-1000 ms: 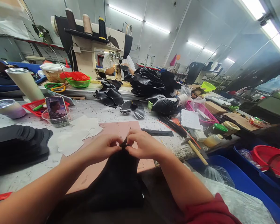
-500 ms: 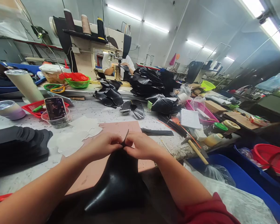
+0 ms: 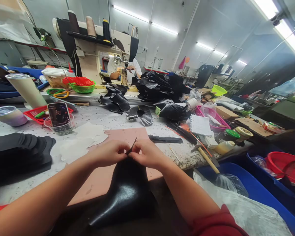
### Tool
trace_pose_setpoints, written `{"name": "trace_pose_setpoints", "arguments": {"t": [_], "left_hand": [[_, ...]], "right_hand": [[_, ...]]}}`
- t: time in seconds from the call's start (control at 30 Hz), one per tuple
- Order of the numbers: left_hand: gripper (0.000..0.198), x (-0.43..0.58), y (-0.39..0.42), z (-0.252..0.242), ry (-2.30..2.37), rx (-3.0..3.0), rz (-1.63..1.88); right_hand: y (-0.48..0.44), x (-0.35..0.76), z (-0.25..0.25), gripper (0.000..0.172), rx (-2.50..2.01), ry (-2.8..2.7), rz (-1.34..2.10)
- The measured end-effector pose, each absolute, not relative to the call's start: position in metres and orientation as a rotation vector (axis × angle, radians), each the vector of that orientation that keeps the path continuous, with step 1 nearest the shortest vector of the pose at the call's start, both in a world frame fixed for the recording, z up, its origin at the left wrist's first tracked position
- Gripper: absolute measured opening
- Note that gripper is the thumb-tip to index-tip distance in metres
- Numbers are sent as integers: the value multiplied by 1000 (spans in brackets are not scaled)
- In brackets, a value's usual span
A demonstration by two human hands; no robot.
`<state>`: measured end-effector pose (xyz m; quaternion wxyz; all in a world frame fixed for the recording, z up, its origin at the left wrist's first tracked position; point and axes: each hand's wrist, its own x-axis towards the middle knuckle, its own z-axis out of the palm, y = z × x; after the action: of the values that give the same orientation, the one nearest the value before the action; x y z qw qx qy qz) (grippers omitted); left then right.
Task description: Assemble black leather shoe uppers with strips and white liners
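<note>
My left hand [image 3: 110, 152] and my right hand [image 3: 147, 153] meet over a pink mat [image 3: 127, 136] on the worktable. Both pinch the top edge of a glossy black leather piece [image 3: 127, 193] that drapes down toward me. A thin black strip [image 3: 132, 148] sticks up between the fingertips of both hands. Fingers of both hands are curled closed on the leather.
A phone [image 3: 58, 114] leans in a clear tub at left, beside white paper pieces [image 3: 85, 139] and stacked black foam pieces [image 3: 19, 152]. Black leather piles [image 3: 157, 90], a notebook [image 3: 201, 126], a hammer [image 3: 206, 159] and jars lie right. Another person works at a sewing machine [image 3: 98, 49] behind.
The leather piece has turned so its shiny face shows and it hangs lower. Both hands stayed pinched together at its top edge, shifting only slightly.
</note>
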<state>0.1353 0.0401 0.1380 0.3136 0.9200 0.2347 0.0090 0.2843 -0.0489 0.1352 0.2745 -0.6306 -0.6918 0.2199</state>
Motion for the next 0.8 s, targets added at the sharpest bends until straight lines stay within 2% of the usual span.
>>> {"name": "trace_pose_setpoints", "arguments": {"t": [0.2,0.37,0.43,0.6,0.7,0.8], "left_hand": [[12,134,36,141,593,2455,36],[15,126,29,146,711,2522,3],[14,121,27,150,762,2547,34],[19,109,22,156,762,2488,199],[27,98,20,157,692,2446,328],[40,79,22,150,865,2401,524]], "right_hand": [[-49,278,133,15,-1809,-1882,443],[-48,282,126,31,-1960,-1766,249],[-54,286,121,31,-1931,-1709,373],[-81,290,112,21,-1493,-1797,1141],[-90,283,116,14,-1444,-1724,1135],[-84,278,128,13,-1521,-1650,1088]]}}
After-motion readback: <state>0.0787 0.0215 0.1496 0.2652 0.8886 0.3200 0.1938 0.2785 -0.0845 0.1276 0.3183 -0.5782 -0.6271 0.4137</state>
